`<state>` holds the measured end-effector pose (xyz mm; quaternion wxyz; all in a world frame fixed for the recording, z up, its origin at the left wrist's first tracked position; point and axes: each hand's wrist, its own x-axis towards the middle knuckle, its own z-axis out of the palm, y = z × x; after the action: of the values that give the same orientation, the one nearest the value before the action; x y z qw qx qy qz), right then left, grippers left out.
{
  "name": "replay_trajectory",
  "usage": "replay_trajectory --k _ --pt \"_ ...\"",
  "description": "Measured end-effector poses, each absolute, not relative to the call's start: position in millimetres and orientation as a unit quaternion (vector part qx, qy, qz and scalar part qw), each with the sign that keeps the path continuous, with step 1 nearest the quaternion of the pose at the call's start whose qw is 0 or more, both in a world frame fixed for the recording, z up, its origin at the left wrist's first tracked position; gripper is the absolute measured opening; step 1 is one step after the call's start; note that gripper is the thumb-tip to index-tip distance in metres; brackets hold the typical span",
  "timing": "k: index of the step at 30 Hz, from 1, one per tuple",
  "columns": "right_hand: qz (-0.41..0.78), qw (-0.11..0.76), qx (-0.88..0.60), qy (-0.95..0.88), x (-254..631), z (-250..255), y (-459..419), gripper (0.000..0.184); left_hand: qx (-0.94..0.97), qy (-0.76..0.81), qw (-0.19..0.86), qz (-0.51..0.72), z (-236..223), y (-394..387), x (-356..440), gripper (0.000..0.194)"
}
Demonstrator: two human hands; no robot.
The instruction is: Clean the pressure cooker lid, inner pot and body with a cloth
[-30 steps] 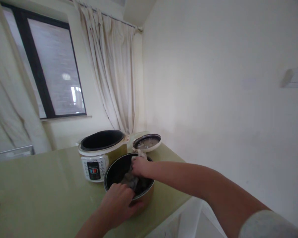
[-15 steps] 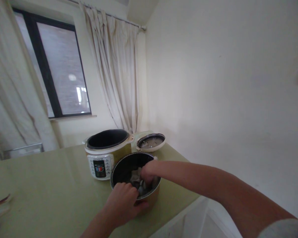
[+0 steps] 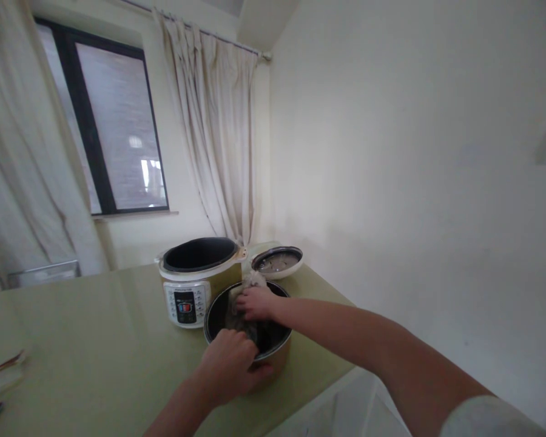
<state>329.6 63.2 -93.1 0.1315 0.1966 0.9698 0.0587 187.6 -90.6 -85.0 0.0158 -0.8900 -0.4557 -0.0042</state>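
a: from the left, what is showing?
b: a dark-framed window (image 3: 118,130) is sitting between hanging curtains; below, a pale green table (image 3: 95,346) is spreading to the right.
a: next along?
b: a cooker (image 3: 186,303) is standing upright with its top uncovered, its panel facing the near side.
a: left hand (image 3: 230,364)?
b: it is gripping the near rim of the pot (image 3: 277,355), fingers bending over the edge, thumb lying along the outer wall.
a: position of the pot?
b: it is standing on the table, just in front of the cooker, to its right. whether they are touching, i cannot tell.
a: and the cloth (image 3: 233,303)?
b: it is bunching inside the pot, one end poking above the far rim. the right hand (image 3: 258,303) is holding it, fingers curling over it.
a: farther right?
b: a lid (image 3: 279,262) is lying behind the pot, underside up.
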Motion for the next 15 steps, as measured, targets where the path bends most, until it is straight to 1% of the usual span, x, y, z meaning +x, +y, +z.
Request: replay_trajectory --k 2,3,4,7,10,11,13,14,15 --pt "0.108 0.153 0.073 0.980 318.3 -84.7 65.4 0.032 -0.891 -0.454 0.020 -0.011 -85.9 -89.5 187.8 0.051" --pt "0.128 0.155 0.040 0.979 314.5 -82.7 65.2 0.035 -0.890 -0.456 0.022 -0.015 -87.0 -89.2 187.6 0.051" --pt "0.134 0.151 0.050 0.978 312.4 -82.6 64.4 0.035 -0.888 -0.459 0.024 -0.020 -88.7 -89.1 187.4 0.051" --pt "0.089 0.134 0.229 0.960 317.0 -89.7 58.4 0.021 -0.881 -0.471 0.019 -0.033 -95.1 -90.0 186.2 0.054" --pt "0.053 0.153 0.357 0.920 329.8 -98.4 50.6 0.004 -0.872 -0.488 0.015 -0.035 -98.1 -92.3 186.3 0.055" --pt "0.026 0.170 0.387 0.906 333.9 -100.1 47.9 0.009 -0.869 -0.494 0.015 -0.032 -97.2 -93.2 186.7 0.055" --pt "-0.084 0.202 0.428 0.877 340.6 -101.4 42.1 0.023 -0.862 -0.506 0.015 -0.025 -92.6 -94.9 187.8 0.056" --pt "-0.154 0.193 0.430 0.868 343.3 -101.2 38.9 0.028 -0.859 -0.511 0.012 -0.021 -89.4 -95.8 188.2 0.056" --pt "-0.225 0.150 0.419 0.867 345.5 -100.2 35.6 0.028 -0.857 -0.515 0.006 -0.017 -85.8 -96.7 188.6 0.055"
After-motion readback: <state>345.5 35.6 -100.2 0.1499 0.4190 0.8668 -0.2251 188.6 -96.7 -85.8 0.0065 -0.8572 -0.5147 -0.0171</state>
